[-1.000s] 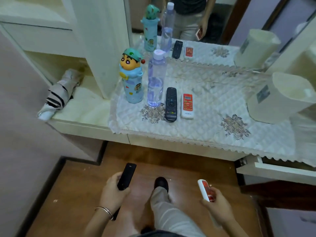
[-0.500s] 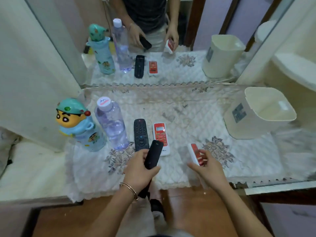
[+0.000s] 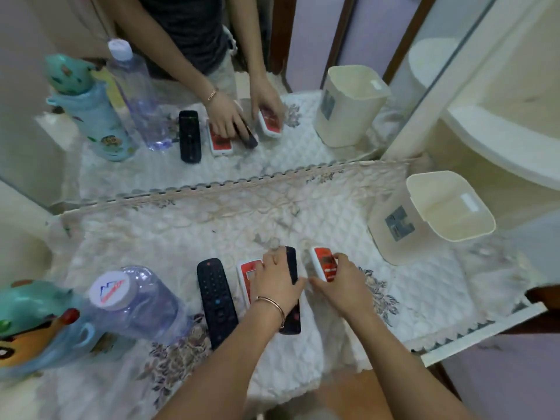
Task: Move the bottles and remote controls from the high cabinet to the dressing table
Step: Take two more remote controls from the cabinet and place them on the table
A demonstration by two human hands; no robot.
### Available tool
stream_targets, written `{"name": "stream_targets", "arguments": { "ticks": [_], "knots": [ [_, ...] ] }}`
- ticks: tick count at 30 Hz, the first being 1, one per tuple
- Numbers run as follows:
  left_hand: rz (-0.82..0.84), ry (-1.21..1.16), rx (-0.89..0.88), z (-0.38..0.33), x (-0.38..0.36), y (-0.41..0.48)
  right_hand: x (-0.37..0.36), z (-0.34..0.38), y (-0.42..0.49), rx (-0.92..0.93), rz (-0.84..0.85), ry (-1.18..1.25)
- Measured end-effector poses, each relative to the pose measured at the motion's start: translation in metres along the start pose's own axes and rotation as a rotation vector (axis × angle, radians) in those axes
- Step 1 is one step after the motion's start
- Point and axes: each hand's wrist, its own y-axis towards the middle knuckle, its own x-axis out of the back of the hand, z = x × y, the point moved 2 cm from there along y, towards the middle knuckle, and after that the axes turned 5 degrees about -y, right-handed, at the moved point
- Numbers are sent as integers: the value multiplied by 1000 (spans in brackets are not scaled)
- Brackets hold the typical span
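My left hand point(image 3: 277, 283) is shut on a black remote point(image 3: 291, 319) that lies low over the quilted cloth of the dressing table point(image 3: 169, 237). My right hand point(image 3: 342, 283) grips a white and red remote point(image 3: 322, 263), tilted on its edge just right of the black one. On the cloth to the left lie another black remote point(image 3: 215, 301) and a second white and red remote point(image 3: 246, 277), partly under my left hand. A clear water bottle point(image 3: 136, 301) and a cartoon-figure bottle point(image 3: 36, 322) stand at the left.
A cream plastic bin point(image 3: 433, 213) stands at the right on the cloth. A mirror point(image 3: 212, 86) behind the table repeats everything. A white cabinet panel point(image 3: 18, 222) closes the left side. The table's front edge point(image 3: 485, 331) runs at lower right.
The view has closed in on the table. Both hands have moved forward and down with their remotes, which are now low over the cloth beside the two remotes lying there.
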Motion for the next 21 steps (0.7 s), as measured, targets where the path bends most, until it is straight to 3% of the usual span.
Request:
{"name": "stream_targets", "arguments": {
  "ticks": [5, 14, 21],
  "knots": [
    [16, 248, -65, -10, -7, 7, -1, -5, 16, 9, 56, -47],
    [37, 337, 140, -9, -22, -14, -1, -20, 25, 158, 111, -83],
    [-45, 226, 238, -14, -17, -3, 1, -26, 27, 215, 131, -90]
  ]
}}
